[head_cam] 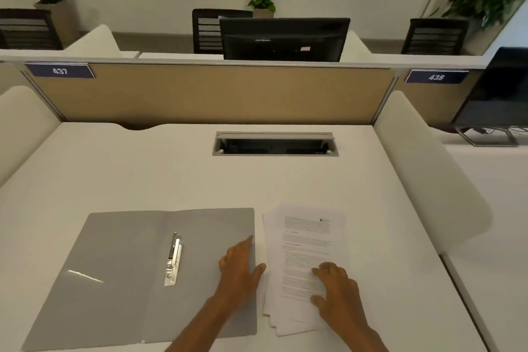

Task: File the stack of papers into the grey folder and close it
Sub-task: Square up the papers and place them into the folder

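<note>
The grey folder (137, 274) lies spread open and flat on the white surface (143, 174), near the front edge and toward the left, its metal fastener (173, 258) running along the inner fold with the prongs lying flat. Just to the right of it, touching or very nearly touching its right edge, sits the stack of papers (303, 243), loosely squared so that the lower sheets fan out a little at the near corner (the top sheet carries printed text too small to read). The left hand (241, 264) rests palm down on the right half of the folder, fingers (245, 243) stretched out flat and close together, gripping nothing, with the thumb reaching over the folder's edge toward the papers. The right hand (333, 284) lies on the near part of the stack, fingers slightly curled and spread, pressing on the top sheet rather than pinching it. Farther back a cable hatch (275, 143) is sunk in the surface, and beyond the tan partition (200, 94) stands a dark monitor (283, 37).
</note>
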The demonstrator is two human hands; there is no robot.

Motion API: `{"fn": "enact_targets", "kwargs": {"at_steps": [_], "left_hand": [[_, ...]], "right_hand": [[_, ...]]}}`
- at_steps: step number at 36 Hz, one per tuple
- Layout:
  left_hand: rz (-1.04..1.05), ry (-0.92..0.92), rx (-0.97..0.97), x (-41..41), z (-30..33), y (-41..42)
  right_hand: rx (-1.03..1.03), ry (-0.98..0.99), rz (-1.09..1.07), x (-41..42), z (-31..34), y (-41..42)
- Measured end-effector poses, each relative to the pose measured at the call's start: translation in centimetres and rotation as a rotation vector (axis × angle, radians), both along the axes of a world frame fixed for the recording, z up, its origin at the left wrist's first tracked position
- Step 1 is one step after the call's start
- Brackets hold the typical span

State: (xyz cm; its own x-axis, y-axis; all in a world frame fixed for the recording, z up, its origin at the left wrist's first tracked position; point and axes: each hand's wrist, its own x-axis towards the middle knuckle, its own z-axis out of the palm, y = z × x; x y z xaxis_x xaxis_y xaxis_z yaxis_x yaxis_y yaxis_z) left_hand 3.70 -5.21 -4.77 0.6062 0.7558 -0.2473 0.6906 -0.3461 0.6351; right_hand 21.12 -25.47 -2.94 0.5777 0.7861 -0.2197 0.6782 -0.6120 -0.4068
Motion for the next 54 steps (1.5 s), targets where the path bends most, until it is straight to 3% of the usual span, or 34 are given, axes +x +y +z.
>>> {"fn": "enact_targets", "kwargs": {"at_steps": [8,23,32,46,54], "left_hand": [[-0.001,0.01,-0.054,5.5,0.4,2.8],[0.361,-0.169,-0.37,10.8,1.2,5.2],[0.331,-0.056,-0.349,11.5,1.0,6.1],[0.271,-0.37,-0.581,9.4,3.5,-0.1],[0.309,-0.388,-0.615,7.5,2.8,-4.3]], "right_hand": [[-0.026,0.005,-0.011,-0.2,1.1,0.4],[-0.043,0.034,-0.005,0.0,2.4,0.7],[-0.034,0.028,0.012,0.2,2.6,0.7],[-0.032,0.034,0.003,0.2,2.3,0.8],[-0.021,0.033,-0.019,0.2,2.8,0.7]]}}
